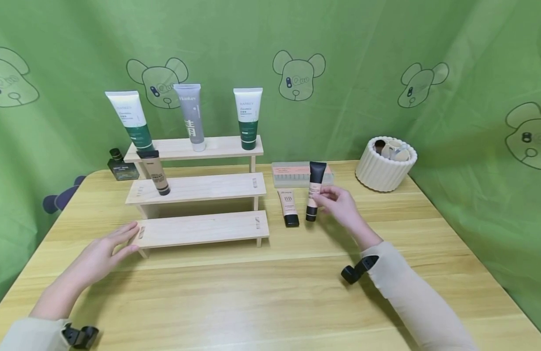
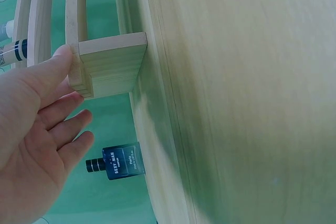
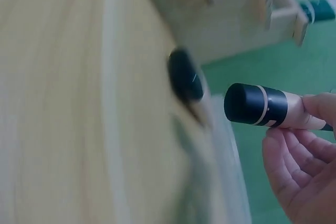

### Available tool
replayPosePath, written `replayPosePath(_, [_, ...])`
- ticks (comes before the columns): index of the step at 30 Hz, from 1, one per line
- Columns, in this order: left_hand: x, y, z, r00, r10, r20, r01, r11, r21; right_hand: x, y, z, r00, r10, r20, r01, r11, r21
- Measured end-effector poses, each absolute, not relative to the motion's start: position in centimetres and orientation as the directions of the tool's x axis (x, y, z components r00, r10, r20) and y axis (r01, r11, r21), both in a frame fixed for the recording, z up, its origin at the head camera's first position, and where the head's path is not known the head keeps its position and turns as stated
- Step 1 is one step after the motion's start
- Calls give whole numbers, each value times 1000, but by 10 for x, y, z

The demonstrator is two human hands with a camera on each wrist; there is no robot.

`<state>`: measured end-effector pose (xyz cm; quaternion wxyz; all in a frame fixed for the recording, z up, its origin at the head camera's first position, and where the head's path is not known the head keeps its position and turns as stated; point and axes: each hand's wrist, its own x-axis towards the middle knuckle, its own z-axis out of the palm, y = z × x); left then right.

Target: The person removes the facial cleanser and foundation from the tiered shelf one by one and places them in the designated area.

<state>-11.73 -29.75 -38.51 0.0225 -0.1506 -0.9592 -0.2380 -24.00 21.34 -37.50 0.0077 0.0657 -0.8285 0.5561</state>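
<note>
My right hand pinches a pink tube with a black cap between thumb and fingers, raised off the table, cap end down. A BB cream tube with a black cap lies just left of it. My left hand grips the left end of the lowest step of a three-step wooden display stand, thumb and forefinger at the board's corner. On the middle step stands a beige tube. The top step bears a white-and-green tube, a grey tube and another white-and-green tube.
Behind the right hand lies a clear flat box with a pink label. A ribbed white pot holding brushes stands at the back right. Left of the stand is a dark perfume bottle. A green curtain hangs round the table.
</note>
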Motion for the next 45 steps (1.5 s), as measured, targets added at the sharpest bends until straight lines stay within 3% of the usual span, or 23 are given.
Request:
replayPosePath(11, [-117, -298, -385, -952, 281, 119, 304, 839, 451, -258, 239, -396, -977, -129, -172, 101, 429, -898])
replayPosePath(22, [-117, -297, -383, -955, 275, 109, 294, 843, 451, -269, 241, -402, -944, -153, -294, 188, 483, -855])
replayPosePath(33, [-118, -296, -382, -958, 271, 95, 284, 849, 445, -273, 241, -399, -916, -162, -366, 229, 538, -811])
replayPosePath(45, [-118, -296, -382, -958, 273, 85, 281, 847, 452, -276, 244, -397, -908, -221, -355, 201, 514, -834])
